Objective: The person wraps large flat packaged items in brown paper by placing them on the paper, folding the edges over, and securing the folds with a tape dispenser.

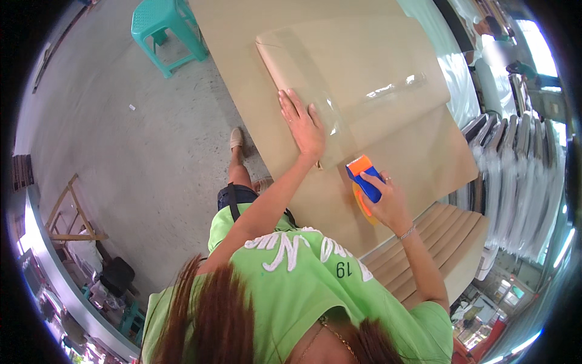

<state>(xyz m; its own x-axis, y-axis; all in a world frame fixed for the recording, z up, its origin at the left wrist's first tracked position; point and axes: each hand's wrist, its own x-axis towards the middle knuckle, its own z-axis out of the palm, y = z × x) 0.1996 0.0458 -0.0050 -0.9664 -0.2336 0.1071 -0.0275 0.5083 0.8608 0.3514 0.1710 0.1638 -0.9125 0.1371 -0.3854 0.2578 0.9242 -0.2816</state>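
Note:
My left hand [305, 125] lies flat, fingers extended, near the folded left edge of a brown paper wrap [357, 57]. Strips of clear tape [391, 90] shine on the wrap, one across it and another beside my left fingers. In my right hand [391, 206] is a blue and orange tape dispenser [372, 187], gripped over the brown surface near the lower edge of the wrap. The dispenser's orange head points away from me, toward the wrap. Part of a yellow-orange roll shows beneath it. My palm hides some of the handle.
Brown sheeting [424, 158] covers the worktable under the wrap. A stack of brown ridged pieces [445, 236] sits at the near right. Beyond it stand several plastic-covered panels [524, 164]. A teal stool [159, 21] is on the floor at far left, a wooden frame [74, 209] nearer.

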